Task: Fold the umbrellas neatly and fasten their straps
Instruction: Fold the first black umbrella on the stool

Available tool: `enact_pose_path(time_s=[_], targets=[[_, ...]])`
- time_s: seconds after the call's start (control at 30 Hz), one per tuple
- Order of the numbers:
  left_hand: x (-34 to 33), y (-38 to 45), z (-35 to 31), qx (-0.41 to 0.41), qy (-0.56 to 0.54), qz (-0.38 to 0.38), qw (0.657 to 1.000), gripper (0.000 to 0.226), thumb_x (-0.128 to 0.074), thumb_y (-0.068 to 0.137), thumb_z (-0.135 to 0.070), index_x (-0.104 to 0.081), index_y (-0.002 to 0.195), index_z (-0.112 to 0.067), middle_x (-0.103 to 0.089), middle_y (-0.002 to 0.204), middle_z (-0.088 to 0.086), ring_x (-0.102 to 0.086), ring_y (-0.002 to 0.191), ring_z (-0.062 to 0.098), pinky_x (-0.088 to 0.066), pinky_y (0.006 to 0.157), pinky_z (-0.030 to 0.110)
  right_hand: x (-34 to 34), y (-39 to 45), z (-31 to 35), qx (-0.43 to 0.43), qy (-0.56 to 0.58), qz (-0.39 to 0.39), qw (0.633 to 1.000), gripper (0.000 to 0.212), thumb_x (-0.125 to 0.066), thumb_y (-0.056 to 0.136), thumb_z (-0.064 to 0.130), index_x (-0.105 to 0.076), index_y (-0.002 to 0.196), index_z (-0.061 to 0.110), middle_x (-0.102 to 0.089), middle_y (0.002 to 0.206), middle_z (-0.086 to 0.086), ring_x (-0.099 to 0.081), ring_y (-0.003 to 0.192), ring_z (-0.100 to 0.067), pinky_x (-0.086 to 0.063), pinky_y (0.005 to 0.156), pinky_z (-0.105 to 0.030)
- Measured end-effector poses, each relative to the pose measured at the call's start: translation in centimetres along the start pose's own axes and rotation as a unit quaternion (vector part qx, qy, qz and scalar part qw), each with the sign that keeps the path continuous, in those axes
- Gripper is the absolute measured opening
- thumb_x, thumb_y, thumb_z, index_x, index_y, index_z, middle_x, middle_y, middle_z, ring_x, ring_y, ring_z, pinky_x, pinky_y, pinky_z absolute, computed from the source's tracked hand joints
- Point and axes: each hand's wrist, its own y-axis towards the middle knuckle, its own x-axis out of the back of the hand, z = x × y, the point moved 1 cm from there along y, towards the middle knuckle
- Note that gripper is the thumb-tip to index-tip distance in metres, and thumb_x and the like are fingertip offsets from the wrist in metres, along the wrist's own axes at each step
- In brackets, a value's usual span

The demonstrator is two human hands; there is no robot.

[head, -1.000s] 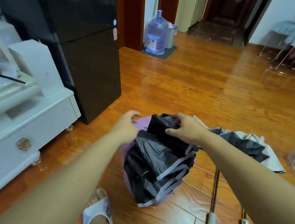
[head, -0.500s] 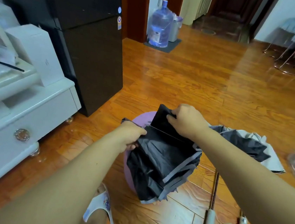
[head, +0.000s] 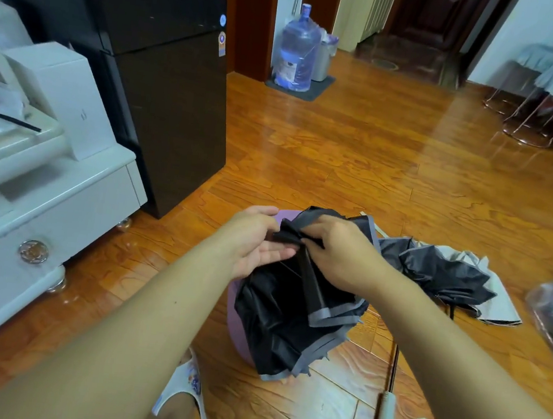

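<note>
Now meeting in the middle: left hand (head: 257, 241) sliding in from the side, fingers loosely out under the fold, right hand (head: 336, 250) pinching the black umbrella (head: 290, 314) cloth over the purple stool (head: 237, 329). Still folding, strap not fastened, second umbrella (head: 439, 276) lying loose on the floor to the right. Plenty of bare wood floor (head: 377, 158) ahead, white cabinet (head: 45, 203) close on the left.

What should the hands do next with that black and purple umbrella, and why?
Probably lay the pinched pleat flat against the bundle and gather the next one. The right hand pinches a fold of the black canopy at its top, the left hand lies open beside it, and the fabric below hangs loose and crumpled, with no strap fastened.
</note>
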Motion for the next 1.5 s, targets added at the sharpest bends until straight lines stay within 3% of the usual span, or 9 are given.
enact_pose_path(time_s=[0.17, 0.33, 0.4, 0.53, 0.63, 0.8, 0.97, 1.27, 1.5], targets=[[0.0, -0.3, -0.1, -0.026, 0.074, 0.011, 0.997, 0.036, -0.036, 0.099, 0.005, -0.067, 0.116, -0.002, -0.071, 0.111, 0.023, -0.077, 0.084, 0.033, -0.063, 0.067, 0.037, 0.5, -1.5, 1.6, -0.045, 0.083, 0.021, 0.995, 0.033, -0.058, 0.094, 0.054, -0.071, 0.105, 0.026, -0.069, 0.093, 0.005, -0.062, 0.088, -0.012, -0.051, 0.078, -0.039], [0.2, 0.2, -0.4, -0.05, 0.121, 0.03, 0.991, 0.038, -0.034, 0.09, 0.008, -0.066, 0.11, 0.003, -0.073, 0.103, 0.022, -0.077, 0.087, 0.034, -0.062, 0.073, 0.036, 1.6, -1.9, 1.8, -0.078, -0.011, -0.007, 0.997, 0.044, -0.066, 0.09, 0.02, -0.059, 0.133, 0.025, -0.065, 0.122, -0.001, -0.059, 0.113, -0.024, -0.051, 0.09, -0.042], [0.3, 0.5, -0.6, -0.075, 0.193, 0.041, 0.977, 0.035, -0.038, 0.092, 0.008, -0.066, 0.111, -0.002, -0.075, 0.101, 0.02, -0.077, 0.088, 0.029, -0.061, 0.071, 0.03, 2.5, -2.2, 1.5, -0.107, -0.027, -0.001, 0.994, 0.051, -0.069, 0.09, 0.025, -0.054, 0.139, 0.025, -0.064, 0.128, -0.002, -0.059, 0.116, -0.025, -0.052, 0.09, -0.041], [0.6, 1.3, -0.8, -0.124, 0.247, 0.039, 0.96, 0.026, -0.048, 0.097, 0.001, -0.07, 0.102, -0.011, -0.074, 0.089, 0.01, -0.073, 0.074, 0.018, -0.052, 0.061, 0.024, 3.7, -3.7, 0.3, -0.168, -0.008, 0.035, 0.985, 0.051, -0.073, 0.087, 0.037, -0.056, 0.134, 0.026, -0.067, 0.123, 0.003, -0.064, 0.103, -0.019, -0.055, 0.084, -0.037], [0.7, 2.3, -0.8, -0.171, 0.267, 0.016, 0.948, 0.02, -0.057, 0.098, -0.004, -0.073, 0.098, -0.016, -0.066, 0.086, 0.004, -0.06, 0.067, 0.014, -0.049, 0.059, 0.021, 4.6, -4.8, -1.0, -0.183, 0.021, -0.073, 0.98, 0.035, -0.07, 0.092, 0.024, -0.063, 0.126, 0.025, -0.069, 0.111, 0.004, -0.062, 0.098, -0.018, -0.053, 0.082, -0.036], [0.5, 3.3, -1.3, -0.282, 0.282, 0.067, 0.915, 0.03, -0.063, 0.096, -0.001, -0.068, 0.107, -0.029, -0.069, 0.119, -0.004, -0.065, 0.113, 0.01, -0.051, 0.097, 0.028, 4.8, -5.1, -2.2, -0.072, 0.047, -0.165, 0.982, 0.027, -0.068, 0.094, 0.017, -0.064, 0.119, 0.025, -0.065, 0.105, 0.009, -0.059, 0.103, -0.016, -0.051, 0.086, -0.041], [-0.3, 2.7, -2.1, -0.326, 0.359, 0.114, 0.867, 0.028, -0.068, 0.091, -0.002, -0.077, 0.089, -0.029, -0.07, 0.123, -0.01, -0.061, 0.121, 0.005, -0.044, 0.113, 0.042, 4.4, -4.9, -3.3, 0.007, 0.02, -0.179, 0.984, 0.023, -0.069, 0.093, 0.009, -0.071, 0.113, 0.021, -0.055, 0.091, 0.01, -0.053, 0.088, -0.013, -0.046, 0.076, -0.033], [1.5, 1.9, -2.8, -0.294, 0.51, 0.099, 0.802, 0.026, -0.074, 0.091, -0.035, -0.07, 0.116, -0.037, -0.062, 0.125, -0.023, -0.053, 0.119, -0.007, -0.039, 0.096, 0.017, 4.4, -5.3, -3.5, 0.008, 0.036, -0.188, 0.981, 0.019, -0.071, 0.092, 0.013, -0.078, 0.108, 0.021, -0.059, 0.089, 0.006, -0.057, 0.084, -0.011, -0.045, 0.074, -0.023], [1.7, 1.4, -3.0, -0.333, 0.471, 0.06, 0.814, 0.013, -0.071, 0.095, -0.02, -0.081, 0.103, -0.016, -0.074, 0.102, -0.018, -0.063, 0.1, -0.008, -0.046, 0.089, 0.011, 4.3, -5.3, -2.3, -0.071, 0.059, -0.221, 0.971, 0.007, -0.074, 0.09, 0.025, -0.078, 0.093, 0.02, -0.057, 0.086, 0.008, -0.054, 0.082, -0.006, -0.039, 0.071, -0.015]])
